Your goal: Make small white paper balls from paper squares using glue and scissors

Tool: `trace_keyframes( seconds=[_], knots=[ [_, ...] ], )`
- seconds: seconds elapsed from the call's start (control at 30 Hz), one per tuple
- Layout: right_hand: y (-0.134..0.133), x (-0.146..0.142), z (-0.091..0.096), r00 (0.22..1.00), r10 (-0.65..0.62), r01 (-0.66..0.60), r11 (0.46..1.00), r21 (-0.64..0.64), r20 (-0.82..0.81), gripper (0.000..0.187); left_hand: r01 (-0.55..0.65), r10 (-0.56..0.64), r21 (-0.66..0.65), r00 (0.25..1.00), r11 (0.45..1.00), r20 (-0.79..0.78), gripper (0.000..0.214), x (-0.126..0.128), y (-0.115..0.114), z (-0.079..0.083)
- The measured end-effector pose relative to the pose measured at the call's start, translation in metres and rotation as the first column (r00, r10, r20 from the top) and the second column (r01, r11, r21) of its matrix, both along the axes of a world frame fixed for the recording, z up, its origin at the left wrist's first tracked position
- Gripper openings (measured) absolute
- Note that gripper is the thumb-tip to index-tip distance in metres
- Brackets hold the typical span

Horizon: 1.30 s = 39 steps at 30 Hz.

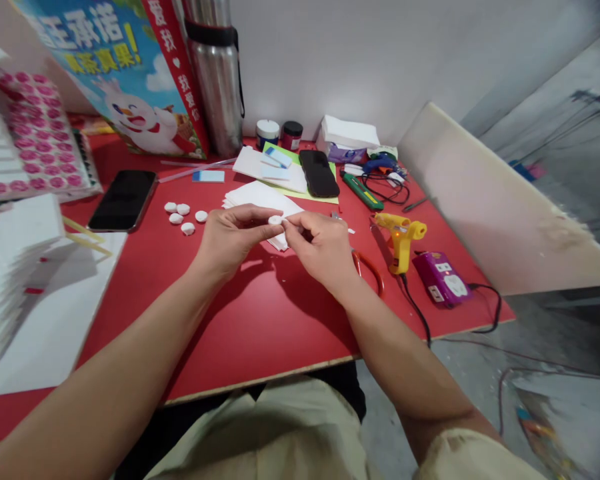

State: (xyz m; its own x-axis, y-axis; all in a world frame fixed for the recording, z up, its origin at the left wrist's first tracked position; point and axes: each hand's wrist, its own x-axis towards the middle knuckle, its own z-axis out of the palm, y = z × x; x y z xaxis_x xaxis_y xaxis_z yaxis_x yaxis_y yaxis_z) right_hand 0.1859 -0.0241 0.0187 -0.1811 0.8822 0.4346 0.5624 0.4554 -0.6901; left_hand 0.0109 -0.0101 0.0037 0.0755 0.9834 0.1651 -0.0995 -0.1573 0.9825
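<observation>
Your pale, loosely creased shirt (275,433) fills the bottom centre of the frame, with your bare forearms angling up from either side. Mid-frame, you have a small white round piece (275,220) between your fingertips: your left hand (233,237) pinches it narrowly between thumb and forefinger, and your right hand (323,250), fingers curled, pinches its right edge. What it is made of, I can't tell.

Behind it, by your fingers, lies a stack of flat, matte white sheets (253,195). Left of your left hand, six rounded white pieces (183,209) sit loosely grouped on the smooth red tabletop (260,333). Beside your right wrist curves a glossy orange-red handle loop (379,272); farther right stand a yellow plastic glue gun (401,247) and a boxy purple socket unit (443,277), both corded. At the left edge, a white structure (20,267) fans out in thin, straight-edged layers. Toward the upper left, you face a cylindrical brushed-metal flask (219,87) next to a brightly printed, flat-sided package (145,113).
</observation>
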Motion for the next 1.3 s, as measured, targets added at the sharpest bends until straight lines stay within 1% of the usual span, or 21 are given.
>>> trace_keyframes(
  seconds=[0.07, 0.17, 0.27, 0.33, 0.5, 0.57, 0.67, 0.73, 0.8, 0.97, 1.07, 1.17, 1.23, 1.3],
  knots=[
    [-0.002, -0.001, 0.000, 0.999, -0.011, 0.009, 0.998, 0.066, 0.039, 0.020, -0.014, 0.014, 0.003, 1.000, 1.000, -0.007, 0.031, 0.001, -0.001, 0.000],
    [-0.003, -0.001, 0.001, 0.998, 0.044, -0.048, 0.996, 0.080, 0.047, 0.019, -0.026, 0.026, 0.014, 1.000, 1.000, -0.003, 0.032, 0.001, -0.001, 0.001],
    [-0.002, 0.000, 0.002, 0.996, 0.090, -0.090, 0.996, 0.024, 0.023, 0.021, -0.045, 0.046, 0.042, 0.999, 0.998, -0.025, 0.031, 0.000, 0.000, 0.002],
    [-0.002, 0.002, 0.003, 0.994, 0.108, -0.107, 0.994, -0.022, 0.009, 0.023, -0.055, 0.060, 0.071, 0.996, 0.996, -0.069, 0.030, -0.001, 0.000, 0.003],
    [0.003, 0.007, 0.002, 0.976, 0.218, -0.218, 0.972, -0.092, -0.014, 0.027, -0.060, 0.106, 0.209, 0.971, 0.976, -0.213, 0.020, -0.005, 0.002, 0.005],
    [0.005, 0.009, 0.002, 0.968, 0.251, -0.252, 0.961, -0.114, -0.024, 0.027, -0.034, 0.084, 0.209, 0.968, 0.977, -0.235, 0.018, -0.006, 0.002, 0.005],
    [0.007, 0.012, 0.001, 0.963, 0.270, -0.271, 0.956, -0.110, -0.022, 0.026, 0.001, 0.037, 0.156, 0.970, 0.988, -0.241, 0.020, -0.004, 0.000, 0.004],
    [0.008, 0.013, 0.002, 0.964, 0.266, -0.265, 0.959, -0.103, -0.008, 0.028, 0.006, 0.029, 0.132, 0.965, 0.991, -0.260, 0.021, -0.002, -0.001, 0.003],
    [0.009, 0.015, 0.003, 0.968, 0.250, -0.248, 0.962, -0.116, 0.007, 0.030, 0.019, 0.021, 0.135, 0.956, 0.991, -0.293, 0.021, -0.002, -0.002, 0.003],
    [0.010, 0.018, 0.006, 0.974, 0.224, -0.220, 0.965, -0.144, 0.016, 0.031, 0.127, -0.028, 0.239, 0.925, 0.963, -0.379, 0.025, -0.005, 0.000, 0.005],
    [0.010, 0.017, 0.006, 0.981, 0.193, -0.188, 0.971, -0.149, 0.017, 0.030, 0.128, -0.013, 0.254, 0.911, 0.959, -0.412, 0.023, -0.005, 0.001, 0.003],
    [0.009, 0.014, 0.004, 0.993, 0.118, -0.115, 0.980, -0.164, 0.010, 0.025, 0.083, -0.003, 0.196, 0.925, 0.977, -0.380, 0.024, -0.003, -0.001, 0.001],
    [0.008, 0.012, 0.002, 0.996, 0.084, -0.081, 0.985, -0.150, 0.018, 0.022, 0.064, -0.022, 0.121, 0.948, 0.991, -0.318, 0.025, 0.000, -0.002, -0.001],
    [0.007, 0.011, 0.001, 0.995, 0.091, -0.087, 0.987, -0.135, 0.028, 0.022, 0.068, -0.058, 0.035, 0.972, 0.997, -0.226, 0.026, 0.003, -0.003, -0.002]
  ],
)
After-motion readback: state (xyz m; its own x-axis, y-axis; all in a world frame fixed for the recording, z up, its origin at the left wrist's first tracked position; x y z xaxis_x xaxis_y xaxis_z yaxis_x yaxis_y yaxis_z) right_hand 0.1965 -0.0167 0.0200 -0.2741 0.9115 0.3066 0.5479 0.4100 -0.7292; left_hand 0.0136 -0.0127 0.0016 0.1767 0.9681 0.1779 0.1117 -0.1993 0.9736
